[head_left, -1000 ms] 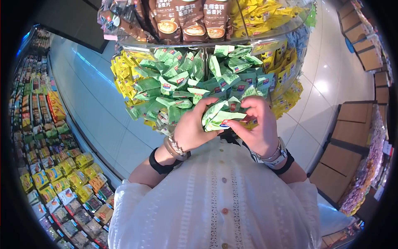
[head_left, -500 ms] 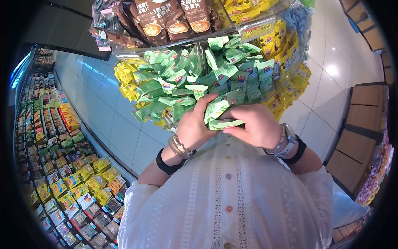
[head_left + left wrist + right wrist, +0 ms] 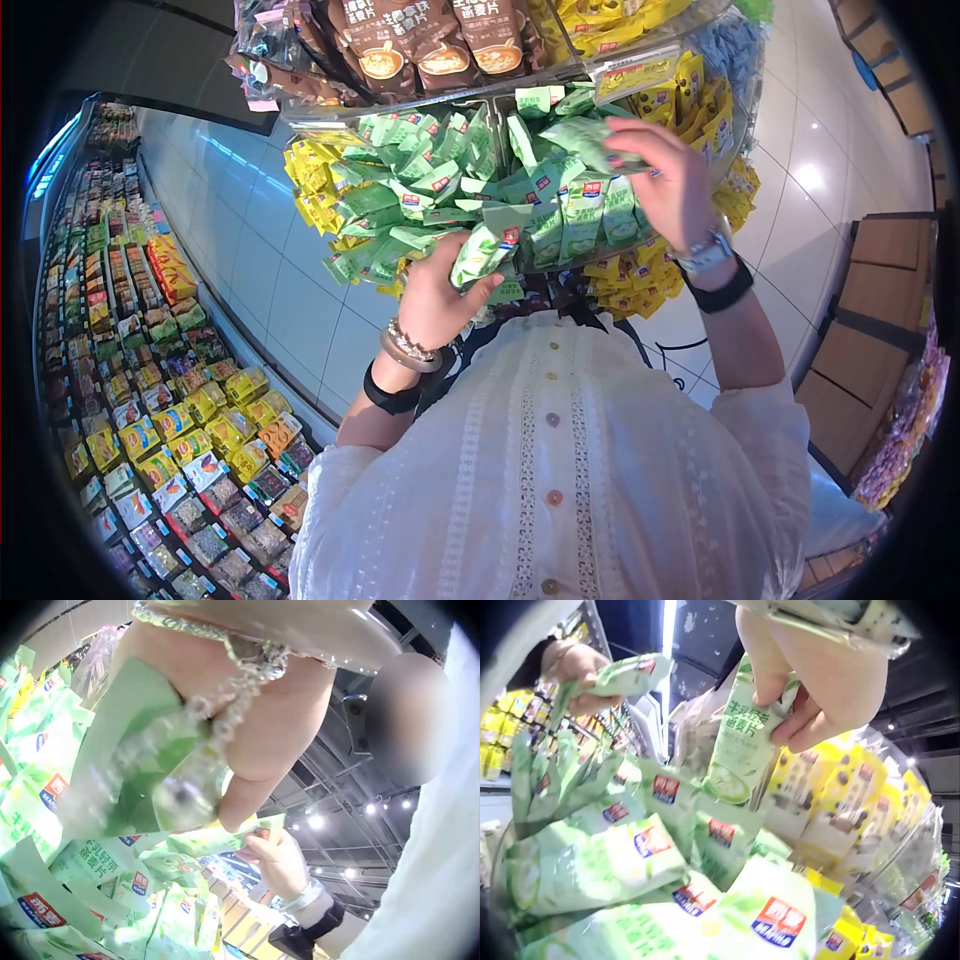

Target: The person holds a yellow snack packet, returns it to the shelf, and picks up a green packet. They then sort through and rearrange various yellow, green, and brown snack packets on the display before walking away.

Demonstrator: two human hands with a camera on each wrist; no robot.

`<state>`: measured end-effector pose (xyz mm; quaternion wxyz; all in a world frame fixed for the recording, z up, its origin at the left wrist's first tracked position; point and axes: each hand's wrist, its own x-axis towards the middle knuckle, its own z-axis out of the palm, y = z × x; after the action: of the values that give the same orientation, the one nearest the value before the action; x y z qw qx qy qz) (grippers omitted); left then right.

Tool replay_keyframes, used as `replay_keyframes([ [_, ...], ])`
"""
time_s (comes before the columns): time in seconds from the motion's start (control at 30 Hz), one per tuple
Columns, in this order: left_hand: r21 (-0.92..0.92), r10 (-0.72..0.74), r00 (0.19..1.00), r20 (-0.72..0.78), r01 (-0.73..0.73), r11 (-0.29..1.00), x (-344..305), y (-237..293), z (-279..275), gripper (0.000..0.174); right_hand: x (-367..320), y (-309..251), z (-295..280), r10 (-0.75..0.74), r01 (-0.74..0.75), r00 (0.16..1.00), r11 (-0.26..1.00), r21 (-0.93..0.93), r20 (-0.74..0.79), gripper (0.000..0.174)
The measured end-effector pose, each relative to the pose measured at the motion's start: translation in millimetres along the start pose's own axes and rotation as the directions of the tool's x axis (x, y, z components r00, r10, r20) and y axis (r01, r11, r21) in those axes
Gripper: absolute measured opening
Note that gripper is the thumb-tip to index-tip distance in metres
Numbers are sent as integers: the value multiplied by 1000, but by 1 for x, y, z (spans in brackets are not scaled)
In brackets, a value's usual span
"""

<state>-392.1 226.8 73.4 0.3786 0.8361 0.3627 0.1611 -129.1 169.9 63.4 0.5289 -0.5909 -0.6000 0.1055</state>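
Note:
My left hand [image 3: 437, 295] holds a green snack packet [image 3: 485, 252] upright in front of the chest, thumb along its near side. In the left wrist view, that packet's green wrapper shows large and blurred beside the fingers. Farther out and to the right, my right hand [image 3: 675, 190] pinches another green packet [image 3: 739, 754] by its upper end, between thumb and fingers. This one hangs over the right-hand section of the bin, its lower end close to the green packets [image 3: 656, 787] there. More green packets [image 3: 425, 190] fill the section left of the clear divider.
Yellow packets [image 3: 318, 190] flank the green ones, with more yellow packets [image 3: 847, 787] to the right. Brown bags [image 3: 440, 45] stand on the tier above. A long shelf of packaged snacks [image 3: 170, 430] runs along the left; brown boxes [image 3: 885, 270] line the right.
Both hands were together at the packets in front of the chest. The right hand has moved away, up and right, carrying one packet over the bin. The left hand has shifted slightly left and keeps a packet.

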Motion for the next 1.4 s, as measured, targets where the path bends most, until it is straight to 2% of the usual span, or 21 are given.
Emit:
replay_keyframes([
  [0.07, 25, 13, 1000, 13, -13, 1000, -1, 1, 1, 41, 3, 17, 22, 16, -16, 1000, 1000, -17, 27, 22],
  [0.13, -16, 30, 999, 10, -30, 999, -2, 3, 1, 42, 10, 31, 39, -56, 71, 996, 971, -230, 71, 19],
  [0.17, -15, 30, 999, 12, -30, 999, -3, 3, 1, 42, 13, 32, 43, -54, 69, 996, 971, -229, 70, 19],
  [0.23, -2, 34, 999, 16, -34, 999, -5, 3, 0, 42, 20, 32, 49, 193, -37, 954, 834, -550, 230, 16],
  [0.27, 0, 34, 999, 14, -34, 999, -5, 2, -1, 42, 25, 30, 52, 192, -36, 954, 835, -549, 230, 16],
  [0.33, 4, 5, 999, 47, -5, 1000, -8, -1, -1, 43, 35, 21, 55, 206, 66, 935, 700, -711, 289, 14],
  [0.4, 1, 6, 999, 48, -7, 1000, -10, -3, -2, 43, 39, 16, 60, 204, 105, 923, 681, -725, 325, 12],
  [0.47, -5, 8, 999, 48, -7, 1000, -12, -5, -2, 43, 42, 18, 66, 259, 108, 901, 644, -758, 349, 21],
  [0.5, -5, 23, 999, 49, -23, 1000, -12, -6, -1, 43, 44, 22, 67, 282, 127, 869, 665, -736, 406, 28],
  [0.6, -1, 45, 997, 57, -45, 999, -12, -9, -1, 44, 49, 43, 68, 233, 161, 866, 709, -686, 443, 32],
  [0.73, -23, 51, 997, 65, -50, 999, -13, -9, -2, 44, 49, 37, 62, 271, 99, 833, 784, -612, 482, 32],
  [0.8, -20, 42, 997, 70, -41, 999, -12, -10, -2, 44, 47, 41, 65, 302, 76, 824, 778, -623, 479, 32],
  [0.87, -12, 37, 996, 78, -36, 999, -13, -10, -3, 44, 45, 58, 70, 254, 86, 862, 780, -620, 439, 21],
  [0.93, -21, 44, 996, 79, -43, 999, -13, -10, -3, 44, 51, 61, 75, 240, 133, 853, 759, -637, 464, 20],
  [1.03, -15, 65, 995, 75, -64, 998, -14, -8, -4, 44, 59, 59, 84, 320, 202, 781, 683, -702, 536, 17],
  [1.07, -14, 71, 995, 75, -70, 997, -15, -7, -5, 44, 60, 61, 86, 319, 200, 784, 681, -704, 532, 17],
  [1.13, -37, -47, 993, 107, 52, 998, -18, -4, -6, 41, 61, 64, 91, 364, 203, 762, 650, -732, 535, 17],
  [1.27, -15, -34, 994, 102, 35, 999, -22, 0, -7, 41, 60, 65, 95, 349, 184, 786, 656, -732, 510, 18],
  [1.3, -12, 5, 995, 95, -4, 1000, -24, -2, -5, 42, 62, 59, 92, 417, 163, 745, 643, -749, 520, 19],
  [1.33, -9, 44, 995, 90, -43, 999, -25, -3, -5, 44, 62, 56, 87, 415, 164, 750, 638, -753, 515, 19],
  [1.4, 3, 49, 995, 90, -50, 999, -28, 1, -5, 44, 61, 47, 75, 379, 107, 755, 733, -671, 535, 30],
])
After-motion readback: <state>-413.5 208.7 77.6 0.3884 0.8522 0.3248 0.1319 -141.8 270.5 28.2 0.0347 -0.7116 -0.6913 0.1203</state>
